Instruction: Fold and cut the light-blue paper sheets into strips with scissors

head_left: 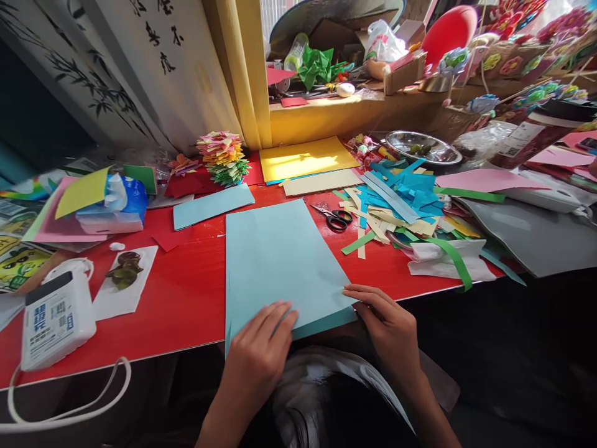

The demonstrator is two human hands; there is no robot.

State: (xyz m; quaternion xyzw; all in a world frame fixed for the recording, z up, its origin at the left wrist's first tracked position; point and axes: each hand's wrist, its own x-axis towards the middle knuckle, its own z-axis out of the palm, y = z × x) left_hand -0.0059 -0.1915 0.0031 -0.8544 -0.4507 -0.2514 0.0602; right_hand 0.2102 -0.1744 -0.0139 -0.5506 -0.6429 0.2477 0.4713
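A folded or doubled sheet of light blue paper lies at the front of the red table, its lower layer showing along the near edge. On its near left part rests my left hand, open, fingers flat on the paper. My right hand pinches the near right corner between thumb and fingers. Just beyond the sheet's right side are black-handled scissors, lying loose. Farther left lies a narrower light blue folded piece.
Cut paper strips pile up on the right, near a metal bowl. A paper-flower stack stands at the back. To the left are a tissue pack and a white power bank with a cable. Yellow paper lies behind.
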